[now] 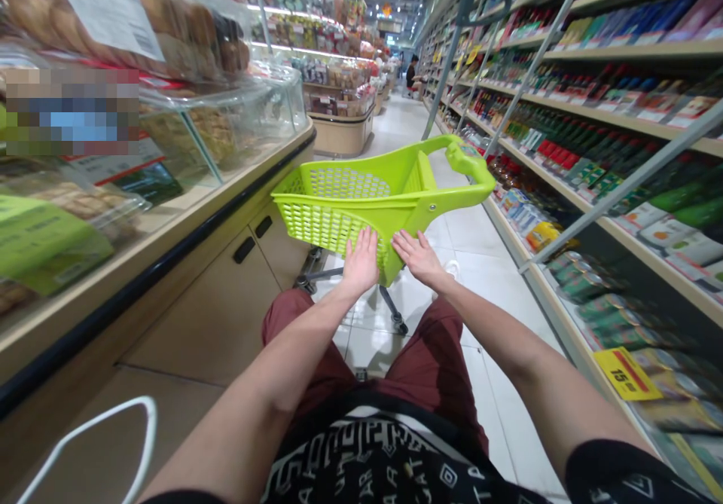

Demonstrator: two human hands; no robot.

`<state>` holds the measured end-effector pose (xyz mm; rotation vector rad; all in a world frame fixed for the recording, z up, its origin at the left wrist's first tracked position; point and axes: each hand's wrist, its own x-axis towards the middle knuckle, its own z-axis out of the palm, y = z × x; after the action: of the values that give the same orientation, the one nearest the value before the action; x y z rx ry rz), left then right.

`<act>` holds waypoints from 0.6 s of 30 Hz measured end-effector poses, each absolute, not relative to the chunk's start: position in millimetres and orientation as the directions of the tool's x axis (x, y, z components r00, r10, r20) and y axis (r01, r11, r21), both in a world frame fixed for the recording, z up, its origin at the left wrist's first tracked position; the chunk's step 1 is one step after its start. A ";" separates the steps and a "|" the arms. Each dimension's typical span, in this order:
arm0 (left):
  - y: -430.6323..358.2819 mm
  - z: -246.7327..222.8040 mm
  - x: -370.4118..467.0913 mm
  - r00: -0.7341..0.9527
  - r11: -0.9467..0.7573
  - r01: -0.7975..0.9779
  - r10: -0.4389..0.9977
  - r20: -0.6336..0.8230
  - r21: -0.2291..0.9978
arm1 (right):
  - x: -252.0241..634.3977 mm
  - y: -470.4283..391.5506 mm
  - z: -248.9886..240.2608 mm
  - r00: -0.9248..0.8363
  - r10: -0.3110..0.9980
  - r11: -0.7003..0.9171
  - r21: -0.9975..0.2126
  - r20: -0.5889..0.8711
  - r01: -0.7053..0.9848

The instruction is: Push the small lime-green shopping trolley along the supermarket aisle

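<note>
A bright green plastic shopping cart (361, 201) with a perforated basket stands sideways in front of me, its handle toward the right. No goods show inside the part of the basket in view. My left hand (362, 259) lies against the near side of the basket, palm toward it, fingers extended. Just right of it, my right hand (419, 257) rests with spread fingers on the solid green panel below the handle. Neither hand is wrapped round anything. Dark legs with casters (398, 322) show beneath the cart.
A bakery counter (226, 218) with clear cases runs along the left, close to the basket's end. Packed shelves (621, 214) line the right side, crossed by slanted metal poles. A person (412, 74) is low down far along the white-tiled aisle (395, 120).
</note>
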<state>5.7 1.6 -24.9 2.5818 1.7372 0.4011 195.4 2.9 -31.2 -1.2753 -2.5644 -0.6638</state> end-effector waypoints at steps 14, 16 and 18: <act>9.2 -22.1 -21.2 0.291 -0.332 0.926 0.931 0.221 0.181 | 158.2 48.5 -4.7 -0.555 0.692 0.466 0.302 0.460 0.832; 9.8 -23.8 -26.5 0.289 -0.328 0.926 0.934 0.210 0.185 | 153.5 47.3 -22.0 -0.605 0.693 0.507 0.332 0.392 0.796; 11.3 -26.0 -31.1 0.293 -0.330 0.925 0.935 0.201 0.189 | 150.1 45.9 -33.5 -0.640 0.692 0.535 0.357 0.335 0.766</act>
<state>-31.1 11.3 -26.0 2.4967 1.7961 0.4282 150.1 45.9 -33.5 -1.2515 -2.6158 -0.7221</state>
